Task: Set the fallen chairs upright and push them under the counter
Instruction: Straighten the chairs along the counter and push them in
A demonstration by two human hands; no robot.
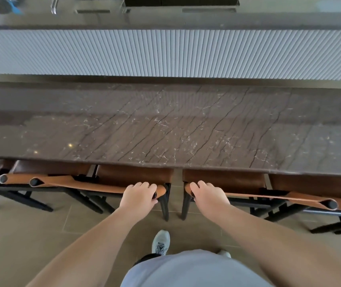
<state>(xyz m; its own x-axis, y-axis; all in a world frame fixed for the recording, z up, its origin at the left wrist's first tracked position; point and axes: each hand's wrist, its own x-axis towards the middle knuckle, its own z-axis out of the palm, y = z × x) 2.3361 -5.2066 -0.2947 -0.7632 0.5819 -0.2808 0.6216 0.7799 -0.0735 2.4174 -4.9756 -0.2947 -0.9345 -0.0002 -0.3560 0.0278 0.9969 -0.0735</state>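
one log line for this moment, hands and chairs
left hand: grips left chair backrest | right hand: grips right chair backrest | both upright, seats under counter

No readable text or labels, though the far objects look blurred.

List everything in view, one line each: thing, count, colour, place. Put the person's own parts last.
counter: one, dark brown veined stone, across the middle.
ribbed panel: one, pale grey, behind the counter.
chairs: at least four, upright, tan leather backs on black frames, seats under the counter edge.
floor: beige tiles, bottom of view.
blue item: one, blurred, top left; cannot tell what.
shoe: one clearly seen, light grey, on the floor.
left hand: grips the backrest end of the chair left of the gap.
right hand: grips the backrest end of the chair right of the gap.
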